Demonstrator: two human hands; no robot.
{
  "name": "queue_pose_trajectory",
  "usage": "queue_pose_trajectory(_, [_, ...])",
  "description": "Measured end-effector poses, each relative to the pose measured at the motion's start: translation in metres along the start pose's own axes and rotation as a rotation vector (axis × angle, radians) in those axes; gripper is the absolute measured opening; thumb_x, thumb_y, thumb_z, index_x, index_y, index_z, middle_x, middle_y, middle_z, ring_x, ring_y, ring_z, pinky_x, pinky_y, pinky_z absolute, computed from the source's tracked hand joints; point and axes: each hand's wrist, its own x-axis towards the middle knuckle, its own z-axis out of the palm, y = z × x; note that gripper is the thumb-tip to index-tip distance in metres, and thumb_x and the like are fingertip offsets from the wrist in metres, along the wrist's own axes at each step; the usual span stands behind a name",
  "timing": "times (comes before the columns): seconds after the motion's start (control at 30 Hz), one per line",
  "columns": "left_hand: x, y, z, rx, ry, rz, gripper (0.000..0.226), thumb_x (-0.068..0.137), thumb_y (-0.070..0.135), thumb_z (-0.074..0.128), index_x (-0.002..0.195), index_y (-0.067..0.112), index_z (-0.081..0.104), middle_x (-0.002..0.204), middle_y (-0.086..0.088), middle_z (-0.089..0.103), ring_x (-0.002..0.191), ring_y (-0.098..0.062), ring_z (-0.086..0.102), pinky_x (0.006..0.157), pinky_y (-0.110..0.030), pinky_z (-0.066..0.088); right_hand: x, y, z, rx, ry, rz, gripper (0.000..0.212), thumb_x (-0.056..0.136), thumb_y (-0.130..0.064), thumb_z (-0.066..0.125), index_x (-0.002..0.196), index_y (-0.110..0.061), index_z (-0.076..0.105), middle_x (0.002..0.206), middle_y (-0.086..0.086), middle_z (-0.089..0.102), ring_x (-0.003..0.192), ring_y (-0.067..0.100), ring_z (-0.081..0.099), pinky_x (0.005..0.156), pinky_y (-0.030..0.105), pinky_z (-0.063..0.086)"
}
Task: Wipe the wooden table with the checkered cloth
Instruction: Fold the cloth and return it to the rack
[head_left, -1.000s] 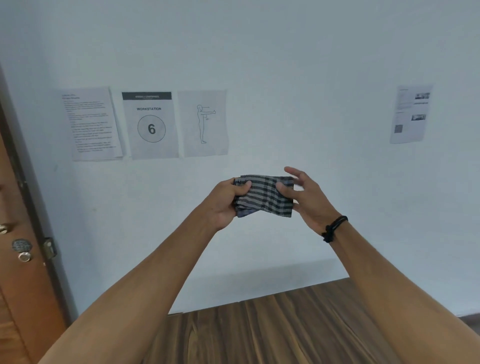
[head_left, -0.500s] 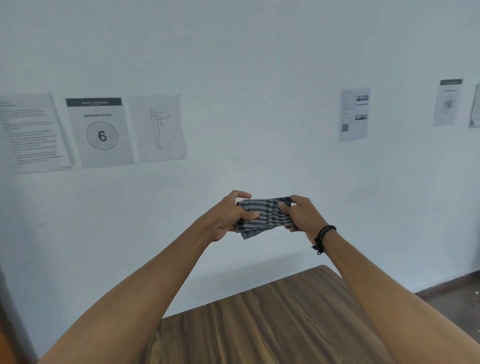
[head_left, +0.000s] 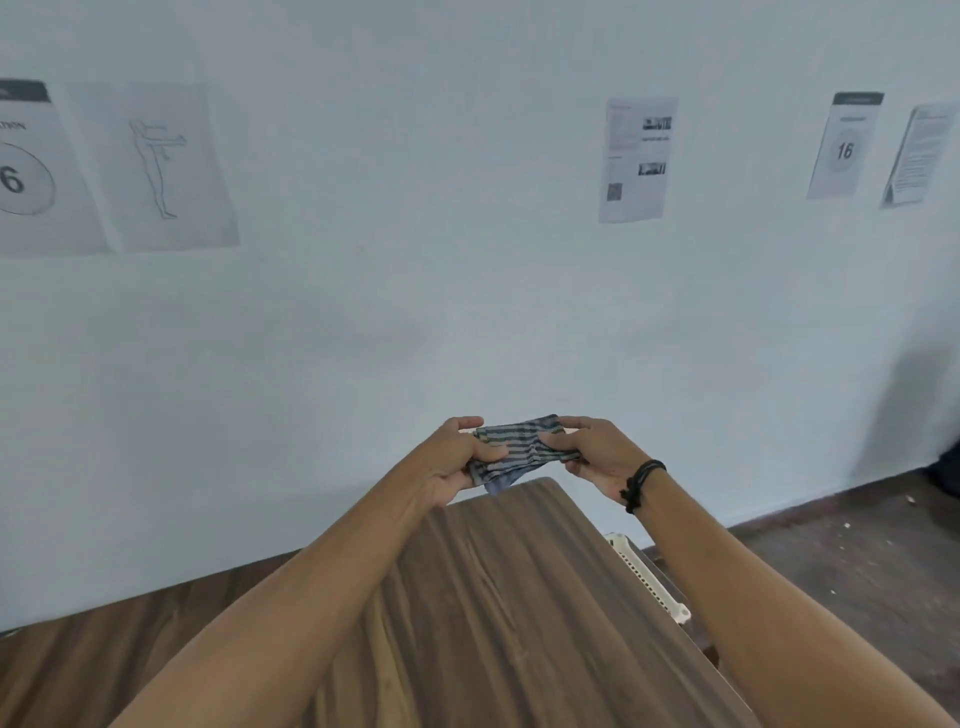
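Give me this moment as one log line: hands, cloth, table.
left hand: grips checkered cloth | right hand: pinches cloth | cloth: bunched, held up between both hands | wooden table: wiping not yet begun

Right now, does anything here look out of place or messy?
The rightmost wall sheet peels away at its lower left corner, and small white specks lie on the floor at right. The wooden table shows no spill or damage.
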Motion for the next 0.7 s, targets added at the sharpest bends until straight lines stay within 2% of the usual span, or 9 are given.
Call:
queue_pose_trajectory(0.13, [0.05, -0.014, 0.023, 0.089, 0.013, 0.005, 0.068, 0.08, -0.019, 0.066, 0.134, 0.015, 0.043, 0.112, -0.016, 0.066, 0.091, -0.024, 0.069, 0.068, -0.033, 0.061, 0.039, 0.012, -0.04, -0.036, 0.008, -0.001, 0.021, 0.087, 0.002, 0.076, 0.107, -0.001, 0.074, 0.091, 0.007, 0.075, 0.064, 0.006, 0.065, 0.057, 0.017, 0.049])
queue_pose_trajectory(0.23, [0.097, -0.027, 0.04, 0.156, 0.005, -0.01, 0.069, 0.08, -0.02, 0.066, 0.134, 0.015, 0.042, 0.114, -0.017, 0.065, 0.096, -0.026, 0.068, 0.072, -0.036, 0.061, 0.071, 0.029, -0.072, -0.096, 0.099, 0.005, 0.022, 0.084, 0.0, 0.08, 0.105, 0.003, 0.075, 0.095, 0.012, 0.076, 0.075, 0.013, 0.067, 0.066, 0.021, 0.054])
queue_pose_trajectory(0.33, [0.144, -0.042, 0.063, 0.181, -0.01, -0.034, 0.07, 0.079, -0.019, 0.068, 0.134, 0.015, 0.042, 0.116, -0.018, 0.063, 0.101, -0.029, 0.066, 0.08, -0.041, 0.06, 0.102, 0.039, -0.107, -0.089, 0.162, 0.034, 0.014, 0.081, 0.001, 0.082, 0.094, -0.002, 0.076, 0.093, 0.011, 0.077, 0.079, 0.017, 0.069, 0.066, 0.023, 0.054])
queue_pose_trajectory(0.4, [0.172, -0.053, 0.079, 0.214, -0.021, -0.033, 0.068, 0.079, -0.018, 0.069, 0.132, 0.016, 0.043, 0.115, -0.016, 0.063, 0.099, -0.027, 0.066, 0.075, -0.038, 0.06, 0.123, 0.042, -0.131, -0.102, 0.187, 0.057, 0.015, 0.081, 0.001, 0.082, 0.091, -0.007, 0.075, 0.092, 0.009, 0.076, 0.078, 0.016, 0.069, 0.067, 0.024, 0.055])
queue_pose_trajectory(0.47, [0.196, -0.064, 0.095, 0.246, -0.029, -0.034, 0.065, 0.08, -0.017, 0.068, 0.13, 0.017, 0.044, 0.112, -0.014, 0.064, 0.094, -0.025, 0.067, 0.072, -0.036, 0.06, 0.142, 0.048, -0.153, -0.09, 0.194, 0.099, 0.018, 0.081, 0.001, 0.082, 0.092, -0.009, 0.072, 0.093, 0.008, 0.076, 0.08, 0.017, 0.069, 0.067, 0.026, 0.054])
queue_pose_trajectory(0.6, [0.244, -0.092, 0.122, 0.265, -0.032, -0.074, 0.061, 0.083, -0.019, 0.063, 0.127, 0.019, 0.046, 0.114, -0.018, 0.064, 0.097, -0.028, 0.065, 0.085, -0.045, 0.058, 0.177, 0.068, -0.199, -0.074, 0.178, 0.186, 0.02, 0.086, 0.0, 0.078, 0.097, -0.012, 0.066, 0.1, 0.007, 0.073, 0.091, 0.02, 0.068, 0.07, 0.028, 0.051])
queue_pose_trajectory(0.7, [0.283, -0.12, 0.143, 0.266, -0.005, -0.112, 0.059, 0.083, -0.019, 0.063, 0.125, 0.02, 0.047, 0.116, -0.019, 0.064, 0.098, -0.028, 0.066, 0.077, -0.04, 0.058, 0.208, 0.092, -0.237, -0.06, 0.166, 0.232, 0.022, 0.087, 0.002, 0.076, 0.099, -0.012, 0.064, 0.104, 0.008, 0.073, 0.097, 0.023, 0.067, 0.075, 0.029, 0.052])
